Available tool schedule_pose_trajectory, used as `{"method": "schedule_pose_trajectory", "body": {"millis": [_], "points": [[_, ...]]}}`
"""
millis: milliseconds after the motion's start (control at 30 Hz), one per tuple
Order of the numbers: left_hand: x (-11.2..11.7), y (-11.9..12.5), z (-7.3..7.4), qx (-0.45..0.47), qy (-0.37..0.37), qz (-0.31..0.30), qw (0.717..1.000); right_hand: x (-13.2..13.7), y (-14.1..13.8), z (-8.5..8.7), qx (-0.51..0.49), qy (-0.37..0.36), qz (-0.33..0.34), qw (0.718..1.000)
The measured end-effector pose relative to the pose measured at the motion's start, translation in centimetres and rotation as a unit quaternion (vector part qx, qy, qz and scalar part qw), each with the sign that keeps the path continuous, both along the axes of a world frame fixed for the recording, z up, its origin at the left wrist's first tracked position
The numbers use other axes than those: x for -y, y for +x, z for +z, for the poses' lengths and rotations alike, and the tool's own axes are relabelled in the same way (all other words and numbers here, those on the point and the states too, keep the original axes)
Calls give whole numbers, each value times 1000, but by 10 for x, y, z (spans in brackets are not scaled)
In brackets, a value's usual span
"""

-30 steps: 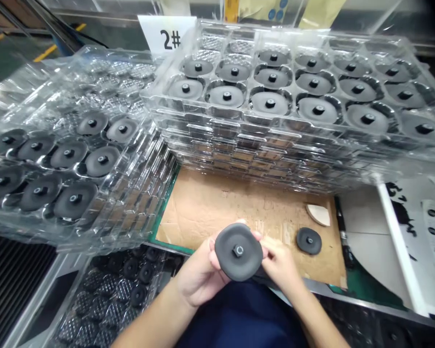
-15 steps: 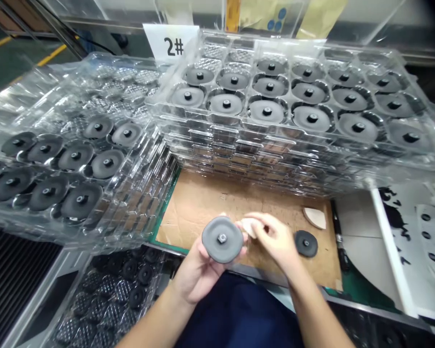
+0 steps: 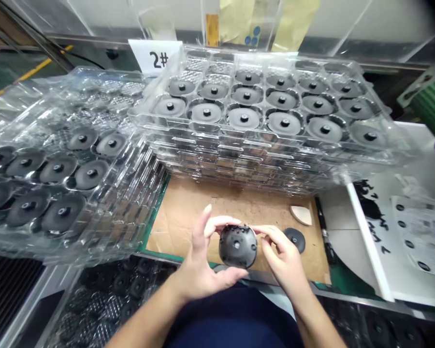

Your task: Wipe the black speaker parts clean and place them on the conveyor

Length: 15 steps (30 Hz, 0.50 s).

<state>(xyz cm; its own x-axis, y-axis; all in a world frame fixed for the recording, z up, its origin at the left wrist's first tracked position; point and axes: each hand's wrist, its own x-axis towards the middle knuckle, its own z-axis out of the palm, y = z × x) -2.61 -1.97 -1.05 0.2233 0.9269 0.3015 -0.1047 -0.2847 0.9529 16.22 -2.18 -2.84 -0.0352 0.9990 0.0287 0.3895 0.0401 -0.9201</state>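
Observation:
A round black rubber disc (image 3: 238, 245) with a small centre hole sits between both hands, above the near edge of a brown cardboard sheet (image 3: 188, 212). My left hand (image 3: 199, 263) cups it from the left and below, thumb under it and index finger raised. My right hand (image 3: 283, 256) pinches its right rim with the fingertips. Just right of the hands a second, smaller black disc (image 3: 296, 239) lies flat on the cardboard.
A stack of clear blister trays (image 3: 268, 140) filled with black discs stands behind the cardboard, and another stack (image 3: 58, 169) at the left. A pale wedge (image 3: 300, 215) lies on the cardboard. A "2#" sign (image 3: 155, 57) stands behind. White printed sheets (image 3: 406, 227) lie right.
The disc has been turned over: its nut side faced me before, now a face with a small hole. My right hand returned to its rim; the view shifted a little.

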Motion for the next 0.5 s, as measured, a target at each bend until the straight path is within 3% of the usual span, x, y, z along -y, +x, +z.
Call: {"method": "schedule_pose_trajectory", "body": {"millis": [100, 267, 400, 500], "points": [[-4, 0, 1, -137, 116, -8, 984, 11, 6, 3, -30, 6, -33, 999], [-6, 2, 8, -193, 169, -2, 967, 25, 14, 22, -95, 11, -58, 994], [-1, 1, 9, -175, 121, -26, 977, 24, 10, 40, -189, -38, 35, 981], [5, -3, 11, -167, 24, -52, 984, 17, 3, 41, -353, -153, 82, 919]]}}
